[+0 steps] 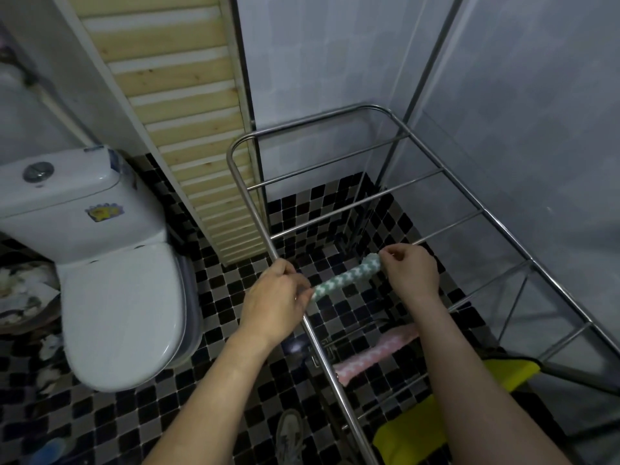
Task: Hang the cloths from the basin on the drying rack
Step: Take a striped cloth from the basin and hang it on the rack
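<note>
A green-and-white patterned cloth (345,276) lies draped over a bar of the steel drying rack (250,203). My left hand (273,298) pinches its near-left end beside the rack's side rail. Its far-right end is pinched by my right hand (411,270). A pink-and-white cloth (375,354) hangs over the following bar, closer to me. Yellow cloths (412,431) hang on the nearest bars, partly behind my right forearm. The basin is out of view.
A white toilet (117,297) stands at the left on the black-and-grey mosaic floor (214,317). A slatted wooden panel (188,129) leans on the wall behind the rack. Several far bars of the rack are bare. A shoe (290,434) shows below.
</note>
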Demonstrator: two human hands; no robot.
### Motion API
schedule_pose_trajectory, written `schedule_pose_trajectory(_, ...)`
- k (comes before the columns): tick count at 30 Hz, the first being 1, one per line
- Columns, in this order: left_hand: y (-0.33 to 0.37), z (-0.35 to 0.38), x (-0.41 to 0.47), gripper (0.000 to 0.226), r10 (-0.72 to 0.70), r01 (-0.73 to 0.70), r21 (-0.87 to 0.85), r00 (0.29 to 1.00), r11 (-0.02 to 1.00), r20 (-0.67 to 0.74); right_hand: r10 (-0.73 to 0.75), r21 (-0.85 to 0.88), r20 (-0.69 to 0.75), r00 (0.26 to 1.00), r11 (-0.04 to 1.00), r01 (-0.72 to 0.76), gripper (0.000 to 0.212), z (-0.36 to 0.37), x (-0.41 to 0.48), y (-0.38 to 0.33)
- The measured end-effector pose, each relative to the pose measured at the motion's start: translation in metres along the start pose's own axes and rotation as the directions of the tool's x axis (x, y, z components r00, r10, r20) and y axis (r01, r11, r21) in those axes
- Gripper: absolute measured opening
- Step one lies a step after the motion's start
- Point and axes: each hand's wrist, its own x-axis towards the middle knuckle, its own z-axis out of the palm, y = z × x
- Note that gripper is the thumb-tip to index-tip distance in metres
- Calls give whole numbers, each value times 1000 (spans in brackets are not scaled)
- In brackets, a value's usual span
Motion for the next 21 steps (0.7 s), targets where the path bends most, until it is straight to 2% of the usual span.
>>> schedule_pose_trajectory(2,1,-12,-4,26,-40,40,-139,999,989,6,5,44,10,1000,999,-5,23,-5,-2,-3)
schedule_pose_trajectory(5,3,-39,-12,40,-111,96,-419,994,903,-11,54,272,75,996,960,-72,20,-26,-6,-10)
schedule_pose_trajectory(8,6,-65,-21,44,-192,165,-730,980,663,47,38,525,334,942,822,-220,19,-52,-22,-25)
schedule_pose_trajectory(11,9,-81,-26,40,-198,113,-914,980,390,37,-135,641,541,830,705,-303,27,-62,-44,-46)
schedule_pose_trajectory(13,14,-86,-28,37,-209,92,-973,977,212,47,-254,630,629,735,719,-292,38,-58,-61,-59)
schedule_pose_trajectory(15,22,-87,-30,33,-225,85,-994,972,75,66,-378,623,683,625,747,-229,46,-50,-77,-74)
schedule_pose_trajectory(17,28,-86,-29,30,-258,92,-995,961,-39,99,-449,624,729,517,746,-231,55,-42,-88,-83)
schedule_pose_trajectory(19,30,-88,-29,28,-297,94,-987,946,-130,129,-459,606,745,484,770,-201,64,-37,-97,-92)
schedule_pose_trajectory(21,30,-90,-29,25,-323,90,-973,933,-214,157,-455,599,720,524,789,-138,54,-36,-102,-96)
